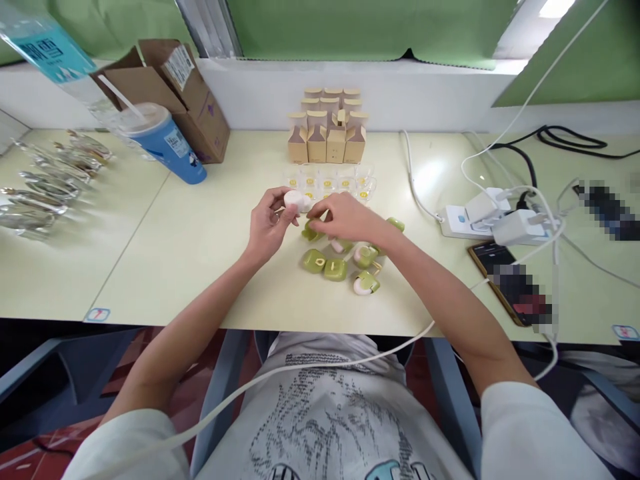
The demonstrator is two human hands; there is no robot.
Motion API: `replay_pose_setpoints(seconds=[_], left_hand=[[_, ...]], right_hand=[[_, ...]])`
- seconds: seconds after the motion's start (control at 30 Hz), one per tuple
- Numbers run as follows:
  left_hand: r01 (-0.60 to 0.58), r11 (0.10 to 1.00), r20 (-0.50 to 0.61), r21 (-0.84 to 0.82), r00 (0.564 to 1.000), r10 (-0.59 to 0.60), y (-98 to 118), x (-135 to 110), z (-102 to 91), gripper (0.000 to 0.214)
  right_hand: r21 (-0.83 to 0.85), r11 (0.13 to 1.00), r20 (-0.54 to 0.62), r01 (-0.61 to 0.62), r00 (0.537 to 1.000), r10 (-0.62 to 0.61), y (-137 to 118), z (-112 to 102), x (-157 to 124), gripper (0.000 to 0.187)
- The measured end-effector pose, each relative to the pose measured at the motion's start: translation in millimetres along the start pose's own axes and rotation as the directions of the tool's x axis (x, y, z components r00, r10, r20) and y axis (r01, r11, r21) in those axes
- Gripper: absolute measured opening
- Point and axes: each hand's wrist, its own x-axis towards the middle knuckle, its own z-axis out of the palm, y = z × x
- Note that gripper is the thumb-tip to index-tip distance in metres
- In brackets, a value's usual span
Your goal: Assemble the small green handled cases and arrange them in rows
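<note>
In front of me, my left hand [270, 225] grips a small white rounded case [296, 201] between thumb and fingers. My right hand [345, 217] is closed just beside it, its fingertips on a green cover [311, 232]; the fingers partly hide this cover. Below the hands lie two green covers side by side, one on the left [314, 261] and one on the right [335, 270]. A white case with a green cover partly on it [367, 283] rests nearest to me. Several more green and white pieces lie under my right wrist.
Small cardboard boxes [317, 145] stand in rows by the wall, with clear plastic pieces [327, 183] before them. Leftward are a blue cup [175, 147], a carton [213, 123], a bottle [55, 53] and clear pouches [45, 190]. A power strip [457, 222], cables and phone [500, 273] lie right.
</note>
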Motion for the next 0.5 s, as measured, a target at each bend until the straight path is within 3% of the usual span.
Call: replay_pose_setpoints(seconds=[0.1, 0.2, 0.27, 0.37, 0.5], left_hand=[[0.015, 0.998, -0.041, 0.066, 0.999, -0.012, -3, 0, 2.6, 0.071], [0.032, 0.997, -0.055, 0.077, 0.998, -0.028, -4, -2, 5.4, 0.073], [0.014, 0.996, -0.051, 0.092, 0.999, -0.01, -3, -5, 8.7, 0.072], [-0.028, 0.992, -0.028, 0.119, 0.999, 0.032, 0, -10, 14.6, 0.066], [-0.055, 0.986, -0.01, 0.16, 0.998, 0.057, 1, -4, 6.9, 0.064]], right_hand=[[-0.07, 0.997, 0.101, 0.024, 0.995, -0.017, -2, 5, 1, 0.014], [-0.112, 0.993, -0.085, -0.044, 0.996, 0.035, -3, 4, 1, 0.028], [-0.039, 0.999, -0.219, -0.027, 0.975, 0.018, -2, 3, 1, 0.038], [0.063, 0.996, -0.24, 0.07, 0.969, -0.053, 1, 6, 4, 0.042], [0.047, 0.997, -0.338, 0.067, 0.94, -0.047, 7, 10, 11, 0.034]])
